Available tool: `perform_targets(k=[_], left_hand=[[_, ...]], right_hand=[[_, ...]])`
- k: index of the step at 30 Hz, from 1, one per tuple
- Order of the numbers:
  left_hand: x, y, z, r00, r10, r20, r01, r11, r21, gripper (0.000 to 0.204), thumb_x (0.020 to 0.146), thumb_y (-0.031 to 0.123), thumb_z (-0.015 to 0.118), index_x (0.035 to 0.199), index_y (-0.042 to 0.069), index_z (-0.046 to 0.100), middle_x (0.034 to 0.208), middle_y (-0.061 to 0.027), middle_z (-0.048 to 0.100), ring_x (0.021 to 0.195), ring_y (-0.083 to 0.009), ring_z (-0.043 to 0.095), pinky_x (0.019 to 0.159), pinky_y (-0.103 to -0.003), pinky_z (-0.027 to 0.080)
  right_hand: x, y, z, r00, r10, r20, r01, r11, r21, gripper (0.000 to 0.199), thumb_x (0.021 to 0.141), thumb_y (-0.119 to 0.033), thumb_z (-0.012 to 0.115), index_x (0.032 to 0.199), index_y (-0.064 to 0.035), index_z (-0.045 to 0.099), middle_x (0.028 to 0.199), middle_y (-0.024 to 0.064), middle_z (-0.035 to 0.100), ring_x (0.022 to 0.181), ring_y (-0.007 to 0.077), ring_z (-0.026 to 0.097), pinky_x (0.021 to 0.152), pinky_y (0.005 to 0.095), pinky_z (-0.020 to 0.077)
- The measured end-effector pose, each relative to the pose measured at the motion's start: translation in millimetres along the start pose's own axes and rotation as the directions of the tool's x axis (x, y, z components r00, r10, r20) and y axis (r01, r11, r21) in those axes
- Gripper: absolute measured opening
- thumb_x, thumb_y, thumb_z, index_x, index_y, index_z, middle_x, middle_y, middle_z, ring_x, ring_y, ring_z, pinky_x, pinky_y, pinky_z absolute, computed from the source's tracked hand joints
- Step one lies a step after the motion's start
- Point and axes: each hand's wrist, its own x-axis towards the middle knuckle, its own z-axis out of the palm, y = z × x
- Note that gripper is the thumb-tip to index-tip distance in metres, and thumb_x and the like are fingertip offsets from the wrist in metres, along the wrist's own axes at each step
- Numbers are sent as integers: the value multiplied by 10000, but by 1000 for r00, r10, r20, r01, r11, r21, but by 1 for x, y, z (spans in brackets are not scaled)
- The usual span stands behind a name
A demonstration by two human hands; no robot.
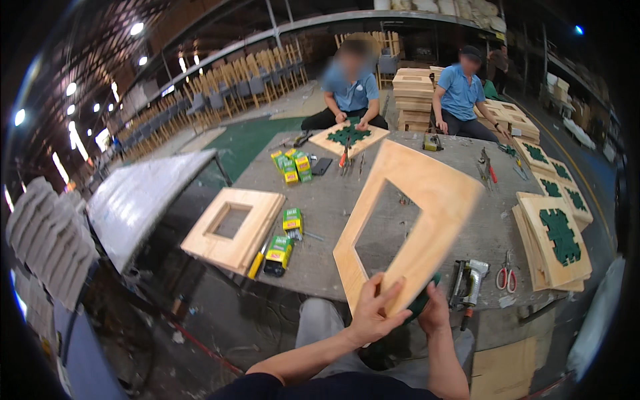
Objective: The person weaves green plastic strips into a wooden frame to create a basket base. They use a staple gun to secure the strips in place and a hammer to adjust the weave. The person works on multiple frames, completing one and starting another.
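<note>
Left fingers (389, 295) grip a pale, tilted, hollow-centred wooden frame (443, 193); right fingers (438, 297) clasp green material (419, 304).

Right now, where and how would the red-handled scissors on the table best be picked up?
Probably by the red loops of the scissors, coming from the near edge of the table: the loops face the person and the blades point away. The nail gun lies just left, so that side looks tighter. The right hand is the nearer one.
</note>
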Motion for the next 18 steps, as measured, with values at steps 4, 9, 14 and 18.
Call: perform_targets(k=[4, 9, 14, 18], left_hand=[[-29, -10, 26, 989, 38, 145, -56, 990, 126, 749, 751, 282, 922, 1441, 212, 641, 1384, -244, 467, 1230, -395, 498, 1048, -453, 428], [-49, -17, 32, 982, 90, 165, -117, 979, 164, 780, 747, 337, 915, 1461, 289, 605, 1386, -253, 469, 1207, -415, 501, 1020, -507, 425], [-46, -17, 22, 975, 74, 209, -107, 983, 148, 764, 744, 318, 916, 1447, 259, 623, 1395, -246, 455, 1200, -409, 507, 1026, -481, 427], [-8, -7, -13, 979, 11, 204, -16, 1000, 24, 743, 776, 291, 893, 1458, 187, 615, 1353, -236, 462, 1220, -395, 503, 1043, -446, 445]], right_hand=[[-13, -40, -20, 986, -147, -84, 146, 989, -16, 472, 1053, -313, 534, 1431, -30, 529, 1391, 106, 636, 1290, 286, 605, 1101, 449, 486], [-34, -49, -39, 976, -94, -197, 81, 994, -77, 481, 1067, -347, 481, 1428, -33, 535, 1388, 107, 635, 1262, 295, 624, 1085, 458, 504], [-39, -37, -34, 977, -101, -190, 98, 995, -21, 482, 1070, -346, 495, 1430, -28, 535, 1407, 128, 625, 1285, 297, 614, 1084, 474, 506], [-28, -28, -1, 991, -65, -116, 31, 962, -272, 397, 988, -101, 667, 1372, -41, 590, 1215, 120, 712, 1136, 246, 685, 993, 411, 555]])
